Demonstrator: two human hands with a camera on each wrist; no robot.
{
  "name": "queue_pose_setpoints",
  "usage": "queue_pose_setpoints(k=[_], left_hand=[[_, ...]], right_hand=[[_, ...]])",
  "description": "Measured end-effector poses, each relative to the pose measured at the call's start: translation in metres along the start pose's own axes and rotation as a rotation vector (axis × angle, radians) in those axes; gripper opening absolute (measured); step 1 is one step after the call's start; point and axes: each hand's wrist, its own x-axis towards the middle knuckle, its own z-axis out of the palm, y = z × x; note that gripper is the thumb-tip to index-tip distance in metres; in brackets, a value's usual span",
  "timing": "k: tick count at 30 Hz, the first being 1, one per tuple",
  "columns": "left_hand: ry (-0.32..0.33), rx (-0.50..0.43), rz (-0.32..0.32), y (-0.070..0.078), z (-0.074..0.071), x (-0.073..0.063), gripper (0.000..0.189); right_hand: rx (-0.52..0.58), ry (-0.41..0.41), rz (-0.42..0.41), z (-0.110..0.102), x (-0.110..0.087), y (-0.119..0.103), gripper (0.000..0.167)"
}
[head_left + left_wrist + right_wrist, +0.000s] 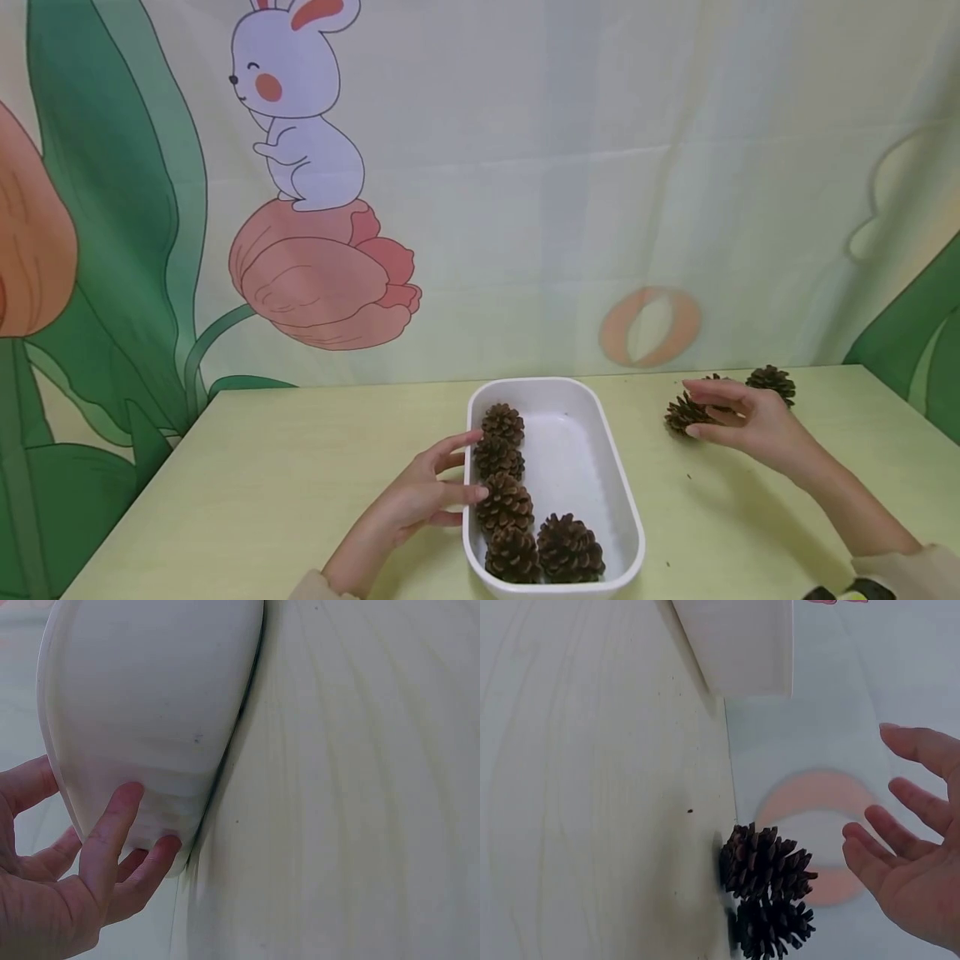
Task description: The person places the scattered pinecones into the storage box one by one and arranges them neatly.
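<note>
A white tray [581, 450] with rounded corners stands at the front middle of the table. Inside it, several brown pine cones [506, 504] line the left wall, and another pine cone [570, 548] sits at the near end. My left hand [423, 492] holds the tray's left side, thumb and a finger over the rim, other fingers [112, 832] against the outer wall. To the right of the tray, my right hand [757, 421] hovers with parted fingers before a pine cone [761, 862]. A gap shows between them in the right wrist view. One more pine cone [772, 383] lies behind.
The pale wooden table [300, 475] ends at a printed curtain [487, 208] with a rabbit and flowers. Small dark crumbs lie right of the tray. A dark and green object [851, 590] shows at the bottom right edge.
</note>
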Motion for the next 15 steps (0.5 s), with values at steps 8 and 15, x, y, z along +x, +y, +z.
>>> queue_pose_setpoints(k=[8,15], left_hand=[[-0.001,0.011,0.001,0.001,-0.001,0.001,0.071],[-0.005,0.001,-0.002,0.0,0.0,0.002,0.072]], right_hand=[[-0.137,0.048,0.128,-0.009,0.002,0.016,0.062],[-0.162,0.039,0.237,-0.014,0.004,0.022,0.067]])
